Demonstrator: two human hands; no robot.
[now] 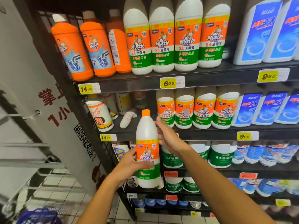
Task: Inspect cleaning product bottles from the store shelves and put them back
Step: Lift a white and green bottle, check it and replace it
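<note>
Before the dark store shelves [202,133], white bleach bottle [146,136] with orange cap held upright, clear of every shelf. Left hand [131,165] wrapped around its labelled lower half, thumb across the front. Right hand [166,135] with straightened fingers resting against the bottle's shoulder. Bottle's base print blurred; lower shelf price tags unreadable.

My left hand [129,165] hides part of the Mr Muscle bottle [147,147] label, the top-shelf bottle caps [137,0] are cut off, and the bottom-shelf price tags [171,198] blur unreadably.
</note>
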